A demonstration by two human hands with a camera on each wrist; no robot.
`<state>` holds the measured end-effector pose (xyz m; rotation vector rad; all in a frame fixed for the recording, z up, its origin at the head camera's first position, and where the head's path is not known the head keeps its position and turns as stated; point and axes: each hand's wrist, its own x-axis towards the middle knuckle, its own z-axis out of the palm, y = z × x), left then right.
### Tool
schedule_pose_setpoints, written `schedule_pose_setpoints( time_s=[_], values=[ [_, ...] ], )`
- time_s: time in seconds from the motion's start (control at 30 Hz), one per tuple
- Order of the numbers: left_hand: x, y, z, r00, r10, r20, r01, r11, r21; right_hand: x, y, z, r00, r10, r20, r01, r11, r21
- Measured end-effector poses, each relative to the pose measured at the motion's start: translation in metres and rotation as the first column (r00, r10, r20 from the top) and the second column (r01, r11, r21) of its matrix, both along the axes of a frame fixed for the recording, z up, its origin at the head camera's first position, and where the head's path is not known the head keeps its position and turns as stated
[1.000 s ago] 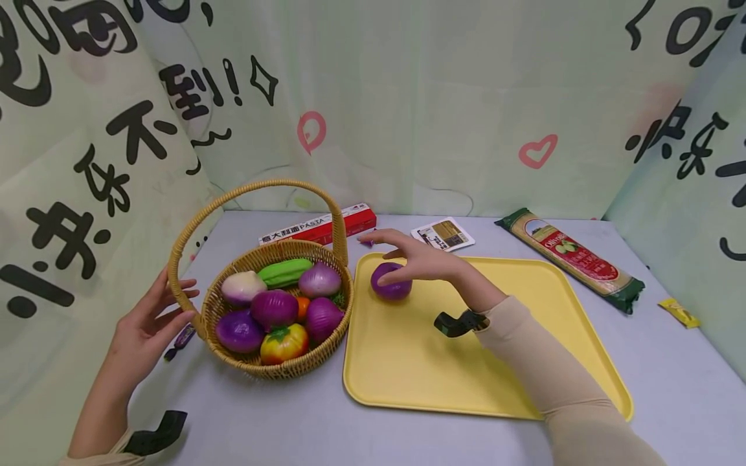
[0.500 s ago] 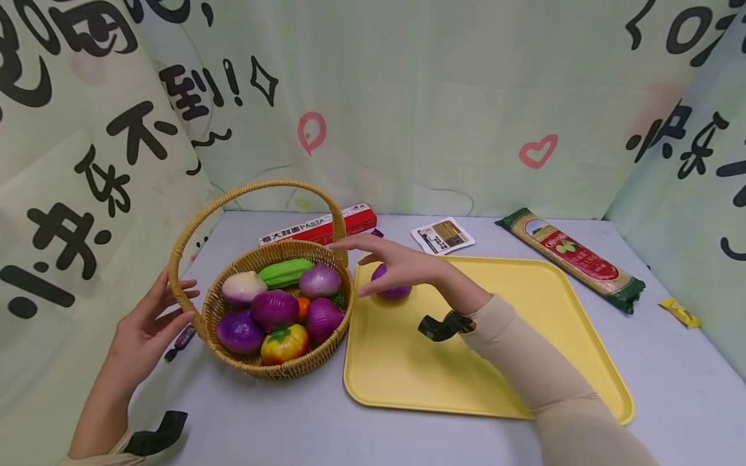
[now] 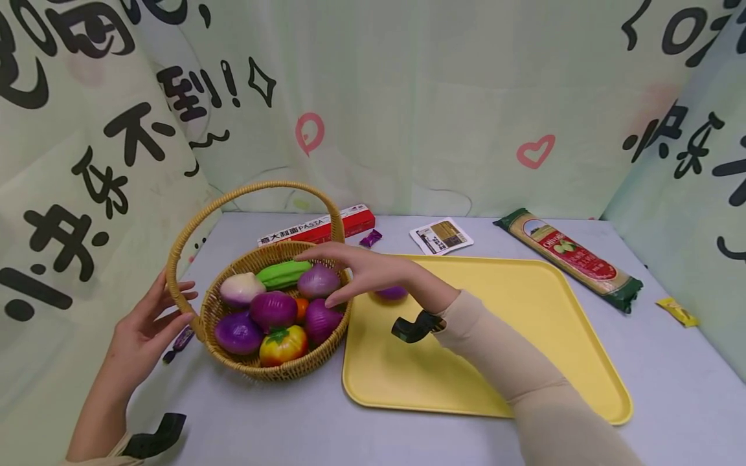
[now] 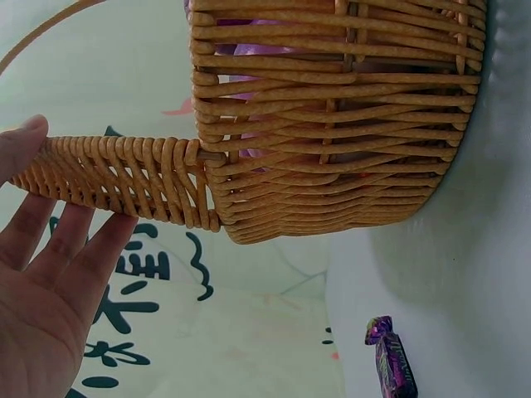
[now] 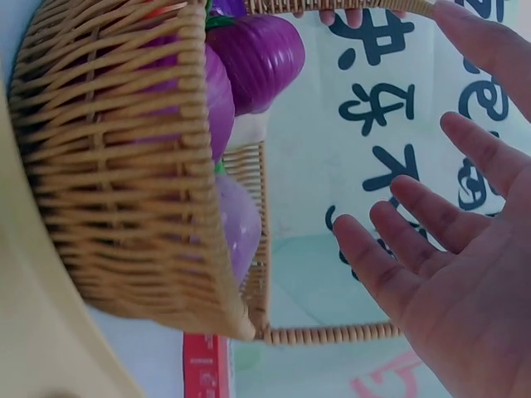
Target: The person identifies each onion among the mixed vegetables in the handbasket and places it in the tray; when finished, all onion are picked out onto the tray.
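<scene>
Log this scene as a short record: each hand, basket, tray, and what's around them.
Left hand: grips basket handle, thumb opposite fingers
Right hand: fingers spread, holding nothing, at basket's right side
Basket: upright, holds purple vegetables, green vegetable, red-yellow vegetable
Tray: yellow, bears purple round item, partly hidden
Behind basket: red pasta box
Behind tray: flat packet
Right of tray: yellow wrapper

The left hand (image 3: 142,333) and right hand (image 3: 370,268) are bare. The right sleeve (image 3: 513,362) is plain beige, long and lightly creased; the left cuff (image 3: 107,461) matches. Beside each wrist juts a bent black bracket (image 3: 415,328).
</scene>
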<state>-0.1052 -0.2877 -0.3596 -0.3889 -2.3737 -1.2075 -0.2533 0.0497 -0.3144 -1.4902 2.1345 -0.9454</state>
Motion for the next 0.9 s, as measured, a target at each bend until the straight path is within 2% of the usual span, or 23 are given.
schedule_pose_setpoints(
  time_s=[0.37,0.73,0.9],
  values=[
    [0.0,0.0,0.0,1.0,-0.002,-0.002,0.002,1.0,0.001,-0.006,-0.026,0.001,0.998,0.057,-0.018,-0.057,0.998,0.016],
    [0.001,0.002,0.003,1.0,-0.006,-0.006,0.006,1.0,-0.001,-0.006,-0.04,0.004,0.994,0.11,-0.01,-0.11,0.994,0.017],
    [0.002,0.002,0.003,1.0,0.011,0.016,-0.011,1.0,0.004,-0.008,-0.048,0.006,0.992,0.127,-0.019,-0.126,0.991,0.042]
  ],
)
